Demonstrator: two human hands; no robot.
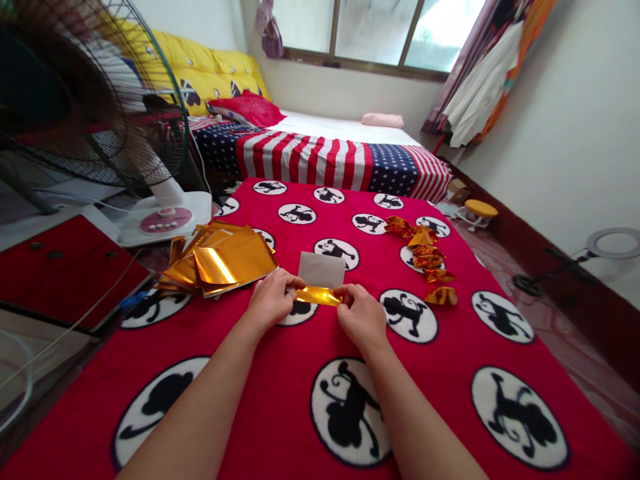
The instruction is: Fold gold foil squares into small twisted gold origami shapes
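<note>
A red cloth with monkey prints spreads below a flag-patterned bed. At frame centre, the left hand and right hand pinch opposite ends of a partly folded gold sheet; a gold stack lies left of centre.

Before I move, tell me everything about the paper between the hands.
The paper looks thin and foil-faced: plain pale grey on the far part, shiny, creased gold on the near strip, which seems folded over. It lies on the red cloth, left hand at the strip's left end, right hand at its right.
</note>
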